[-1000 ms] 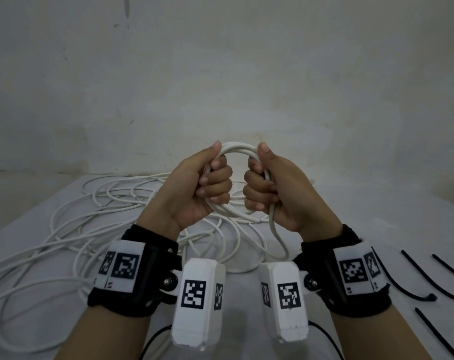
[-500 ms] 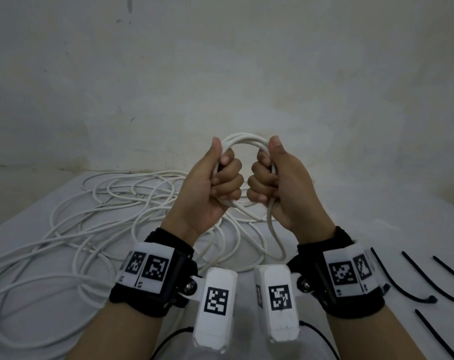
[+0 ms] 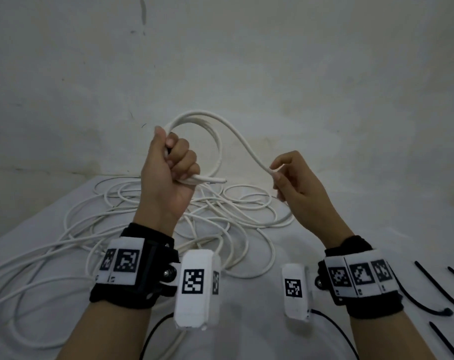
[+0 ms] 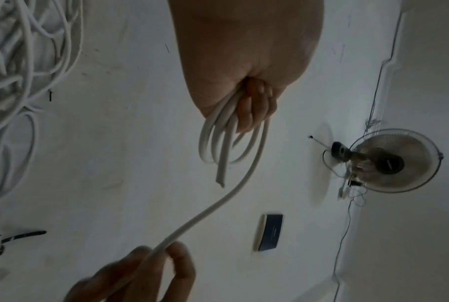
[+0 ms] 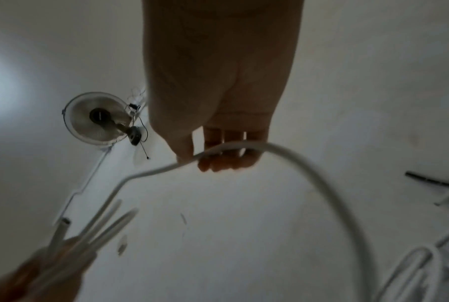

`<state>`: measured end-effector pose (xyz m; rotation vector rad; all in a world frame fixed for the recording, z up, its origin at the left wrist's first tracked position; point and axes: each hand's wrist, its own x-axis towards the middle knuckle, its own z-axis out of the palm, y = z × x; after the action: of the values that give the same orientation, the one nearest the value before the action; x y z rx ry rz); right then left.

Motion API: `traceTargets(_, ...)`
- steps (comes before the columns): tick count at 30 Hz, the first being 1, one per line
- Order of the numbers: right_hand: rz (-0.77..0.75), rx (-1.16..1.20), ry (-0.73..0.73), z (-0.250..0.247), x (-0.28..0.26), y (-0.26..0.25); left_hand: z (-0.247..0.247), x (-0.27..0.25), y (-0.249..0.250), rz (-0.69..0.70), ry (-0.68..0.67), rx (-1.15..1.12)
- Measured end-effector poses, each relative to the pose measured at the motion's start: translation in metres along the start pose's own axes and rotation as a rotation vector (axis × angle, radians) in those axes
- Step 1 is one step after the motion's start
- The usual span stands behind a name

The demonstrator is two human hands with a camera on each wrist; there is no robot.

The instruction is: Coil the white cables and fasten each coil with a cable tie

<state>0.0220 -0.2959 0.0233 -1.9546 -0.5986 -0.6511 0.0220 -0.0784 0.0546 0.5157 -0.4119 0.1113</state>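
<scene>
Your left hand (image 3: 168, 175) is fisted around a small coil (image 3: 205, 141) of a few turns, held up above the bench (image 3: 246, 333). Your right hand (image 3: 296, 183) pinches the running white cable (image 3: 246, 149) at the coil's 3 o'clock. Coiling has barely started: most cable lies loose (image 3: 90, 224) at 7 o'clock, and the black cable ties (image 3: 428, 294) at 4 o'clock lie unused. No containers are visible.

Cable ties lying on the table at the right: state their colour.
Black. The cable ties show best in the head view, against the white table.
</scene>
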Motion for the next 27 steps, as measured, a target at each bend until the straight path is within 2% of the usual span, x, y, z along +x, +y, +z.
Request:
traceTargets(4, -0.181, -0.229, 0.016, 0.006, 0.0, 0.003, -0.007, 0.003, 0.011, 0.101, 0.031, -0.012)
traceTargets(6, -0.266, -0.357, -0.068, 0.015, 0.0, 0.004, -0.008, 0.004, 0.01, 0.125, 0.038, -0.011)
traceTargets(10, -0.317, -0.527, -0.249, 0.031, -0.002, -0.01, -0.008, 0.005, 0.003, 0.136, 0.056, 0.084)
traceTargets(13, -0.416, -0.621, -0.295, 0.034, -0.003, -0.029, -0.006, 0.005, -0.001, 0.145, 0.071, 0.206)
traceTargets(18, -0.566, -0.609, -0.218, 0.025, -0.003, -0.052, 0.0, 0.003, -0.013, 0.147, -0.003, 0.458)
traceTargets(21, -0.612, -0.574, -0.088, 0.022, -0.004, -0.061, 0.002, -0.002, -0.025, 0.103, -0.071, 0.58)
traceTargets(25, -0.578, -0.512, 0.128, 0.01, -0.005, -0.06, 0.003, -0.008, -0.031, 0.024, -0.167, 0.725)
traceTargets(27, -0.557, -0.458, 0.153, 0.007, -0.005, -0.057, 0.005, -0.01, -0.031, -0.008, -0.181, 0.768)
